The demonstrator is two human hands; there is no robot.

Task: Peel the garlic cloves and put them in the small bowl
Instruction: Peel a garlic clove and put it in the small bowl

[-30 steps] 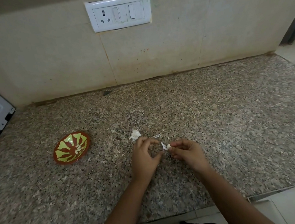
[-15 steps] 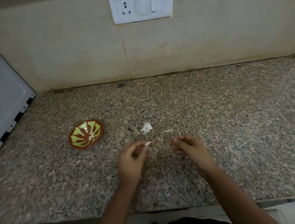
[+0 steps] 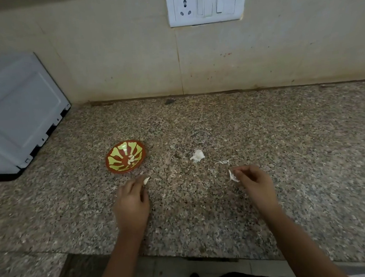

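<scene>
Both hands now sit farther apart: the left hand [image 3: 130,200] pinches the peeled clove [image 3: 146,181] just short of the small bowl [image 3: 113,153], the clove's long axis slanting away and rightward, while the right hand [image 3: 256,184] pinches a scrap of peel [image 3: 231,176] over the counter [image 3: 286,143].

The speckled brown-and-grey granite countertop [image 3: 264,132] looks polished smooth, with a dull sheen. The small round red-brown bowl with yellow-green petals [image 3: 117,156] has a glossy, glazed-looking finish. The pale peeled garlic clove [image 3: 146,180] is smooth. The crumpled white garlic skin [image 3: 197,155] and the thin white shred of skin [image 3: 232,176] look papery and matt. The white rectangular switch plate [image 3: 206,4] is shiny plastic, the beige wall tiles [image 3: 106,67] are smooth but stained, and the pale grey flat appliance panel [image 3: 18,112] looks like matt painted metal.
</scene>
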